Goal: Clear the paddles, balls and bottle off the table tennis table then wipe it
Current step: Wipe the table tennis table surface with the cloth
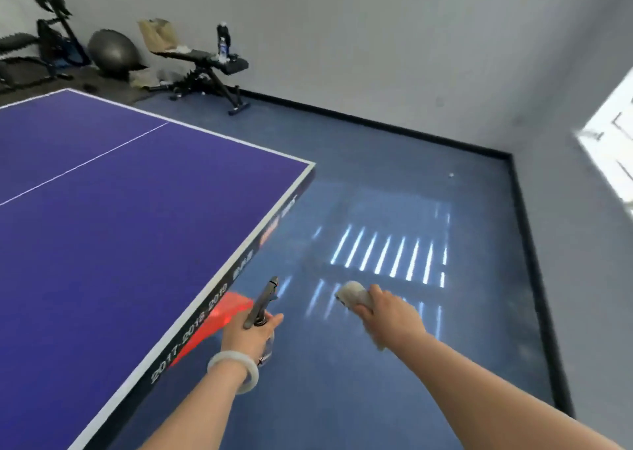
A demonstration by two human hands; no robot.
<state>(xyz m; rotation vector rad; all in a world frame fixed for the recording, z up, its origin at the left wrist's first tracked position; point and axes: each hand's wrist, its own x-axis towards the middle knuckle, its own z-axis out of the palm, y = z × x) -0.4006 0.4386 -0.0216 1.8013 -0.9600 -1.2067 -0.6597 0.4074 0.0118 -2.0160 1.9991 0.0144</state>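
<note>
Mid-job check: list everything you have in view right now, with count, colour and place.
Table tennis table: one, purple top with white lines, left of view.
Trigger spray bottle: one, grey head, in the left hand beside the table's edge.
Crumpled cloth: one, off-white, in the right hand over the floor.
Small ball: one, white, on the blue floor near the right wall.
Weight bench: one, black, by the far wall.
Plastic bottle: at least one, clear with a blue label, standing on the bench.
Paper bag: one, brown, on the bench.
Exercise ball: one, grey, left of the bench.
Bangle: one, white, on the left wrist.
Left hand: grips the spray bottle.
Right hand: grips the cloth.
</note>
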